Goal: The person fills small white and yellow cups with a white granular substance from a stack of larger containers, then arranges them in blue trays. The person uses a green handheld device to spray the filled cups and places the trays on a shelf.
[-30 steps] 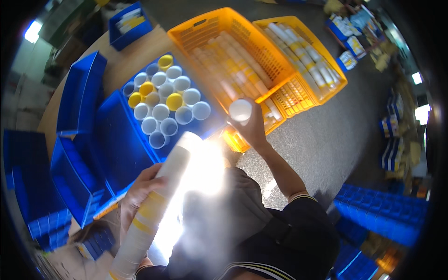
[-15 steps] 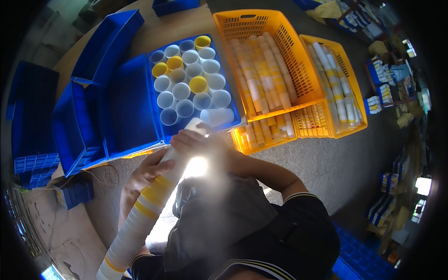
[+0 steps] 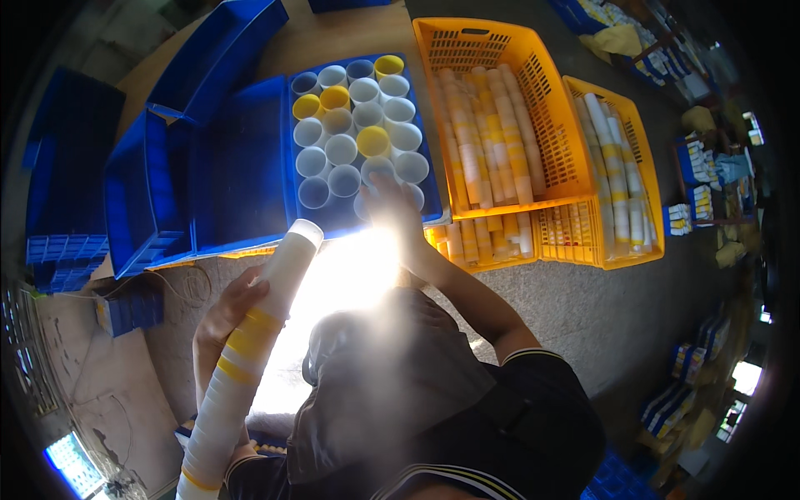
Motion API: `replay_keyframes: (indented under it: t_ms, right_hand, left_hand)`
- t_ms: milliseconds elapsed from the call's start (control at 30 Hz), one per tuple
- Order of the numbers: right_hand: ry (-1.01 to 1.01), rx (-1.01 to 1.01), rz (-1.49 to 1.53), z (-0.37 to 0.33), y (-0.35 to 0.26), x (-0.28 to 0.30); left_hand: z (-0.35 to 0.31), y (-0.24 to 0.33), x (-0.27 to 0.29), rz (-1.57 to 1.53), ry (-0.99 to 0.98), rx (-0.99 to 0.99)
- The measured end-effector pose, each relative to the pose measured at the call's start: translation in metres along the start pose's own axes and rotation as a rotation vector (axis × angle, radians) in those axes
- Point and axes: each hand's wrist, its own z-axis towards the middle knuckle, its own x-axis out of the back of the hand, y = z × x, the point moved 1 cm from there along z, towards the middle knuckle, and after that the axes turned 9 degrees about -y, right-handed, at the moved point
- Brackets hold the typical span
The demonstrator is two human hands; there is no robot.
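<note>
A long nested stack of white cups with yellow bands (image 3: 221, 400) slants up from the lower left. My left hand (image 3: 223, 307) is wrapped round its upper part, and the stack's open mouth faces the tray. At the near right corner of the blue tray (image 3: 439, 187), my right hand (image 3: 390, 204) reaches down among the cups, fingers closed on a white cup in the nearest row. Glare and the hand hide part of that cup. Rows of upright cups fill the tray, mostly white, with a few yellow ones such as a yellow cup (image 3: 373, 142).
Left of the tray lie an empty blue bin (image 3: 237, 175) and more blue bins (image 3: 137, 200) on a wooden table (image 3: 350, 33). To the right, an orange crate (image 3: 567, 158) and another orange crate (image 3: 646, 167) hold long cup stacks. Bright glare covers the area before my lap.
My right hand has left the stack's mouth and moved to the tray's near right corner. The cup lying on its side there now stands upright. The stack's mouth has swung left.
</note>
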Motion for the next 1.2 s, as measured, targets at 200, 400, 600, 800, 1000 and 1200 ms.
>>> replay_keyframes:
  t_ms: [200,400,600,800,1000,1200]
  right_hand:
    - [-0.183,0.682,-0.263,-0.001,-0.088,0.029]
    - [0.024,-0.246,0.727,0.034,-0.02,0.011]
    - [-0.214,0.365,-0.121,0.017,-0.081,0.002]
    - [-0.031,0.636,-0.254,0.028,-0.123,0.006]
    - [0.015,0.507,-0.323,0.053,-0.124,-0.021]
    - [0.468,-0.378,-0.087,0.093,-0.069,0.04]
  left_hand:
    - [0.015,-0.022,0.003,0.313,-0.162,0.042]
    - [-0.025,-0.004,-0.007,0.218,-0.117,-0.244]
    - [-0.036,-0.019,0.001,0.321,0.215,-0.023]
    - [-0.016,-0.012,0.041,0.31,-0.021,-0.02]
    - [-0.001,0.021,0.084,0.503,-0.031,0.047]
    - [-0.032,0.084,0.163,0.226,0.04,-0.185]
